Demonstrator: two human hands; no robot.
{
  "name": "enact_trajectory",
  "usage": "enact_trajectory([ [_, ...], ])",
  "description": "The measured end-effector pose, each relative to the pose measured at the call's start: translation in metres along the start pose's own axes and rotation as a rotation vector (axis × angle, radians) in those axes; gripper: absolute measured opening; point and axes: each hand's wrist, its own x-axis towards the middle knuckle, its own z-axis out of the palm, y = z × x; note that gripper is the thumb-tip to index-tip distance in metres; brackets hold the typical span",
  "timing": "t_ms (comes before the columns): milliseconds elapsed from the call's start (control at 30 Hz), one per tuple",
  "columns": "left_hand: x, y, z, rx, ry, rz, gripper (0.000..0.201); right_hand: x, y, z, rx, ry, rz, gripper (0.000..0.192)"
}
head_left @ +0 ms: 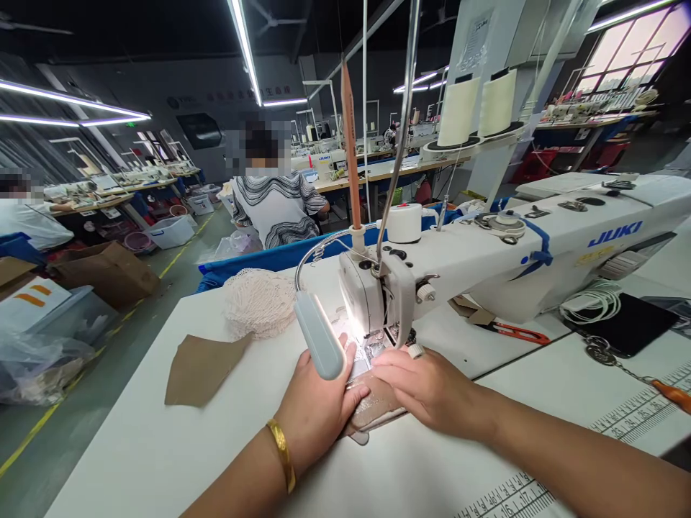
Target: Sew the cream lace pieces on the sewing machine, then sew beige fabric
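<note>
My left hand (321, 396) lies with spread fingers on a brown fabric piece (381, 399) on the bed of a white sewing machine (453, 252). A grey clip lamp (319, 338) covers part of those fingers. On the right, my right hand (432, 385) has its fingers pressed together at the fabric's edge, close by the lit presser foot (372, 345). Its thumb is hidden, and the needle cannot be made out clearly. Another flat brown piece (205, 370) rests on the table, left of my left hand. Behind it sits a heap of cream lace (259, 302).
Right of the machine head lie an orange cutter (521, 333), a black phone-like slab (626, 324) and a coiled white cable (591, 302). Thread cones (458, 111) stand behind. A pencil (350, 144) rises from the machine head. A co-worker (275, 201) sits beyond the table.
</note>
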Motion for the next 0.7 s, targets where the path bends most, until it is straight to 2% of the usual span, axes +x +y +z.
enact_trajectory([
  [33, -0.001, 0.005, -0.007, -0.011, -0.031, -0.008, 0.032, 0.001, -0.002, 0.0, 0.025, -0.02, -0.032, 0.043],
  [100, -0.004, 0.012, -0.023, -0.059, -0.089, -0.01, 0.008, 0.005, -0.007, 0.0, 0.063, -0.074, -0.091, 0.047],
  [200, -0.004, 0.01, -0.04, -0.052, -0.053, -0.055, 0.018, 0.006, -0.016, -0.001, 0.093, -0.141, -0.158, 0.047],
  [233, -0.004, 0.006, -0.042, -0.023, -0.022, -0.086, 0.016, 0.005, -0.018, -0.001, 0.101, -0.15, -0.174, 0.045],
  [300, -0.003, -0.003, -0.041, 0.025, 0.013, -0.158, 0.007, 0.002, -0.023, -0.003, 0.13, -0.157, -0.205, 0.039],
  [433, -0.002, -0.015, -0.032, 0.002, -0.001, -0.3, 0.015, -0.007, -0.028, -0.008, 0.211, -0.171, -0.231, 0.035],
  [500, -0.003, -0.014, -0.028, -0.027, -0.004, -0.263, 0.011, -0.009, -0.029, -0.01, 0.218, -0.193, -0.226, 0.034],
  [567, -0.003, -0.01, -0.023, -0.032, -0.003, -0.169, 0.007, -0.01, -0.029, -0.012, 0.22, -0.226, -0.248, 0.029],
  [633, -0.004, -0.004, -0.016, -0.007, -0.005, -0.108, 0.014, -0.01, -0.029, -0.013, 0.225, -0.261, -0.291, 0.019],
  [700, -0.004, 0.002, -0.009, -0.002, -0.004, -0.094, 0.023, -0.011, -0.029, -0.013, 0.252, -0.287, -0.321, 0.017],
])
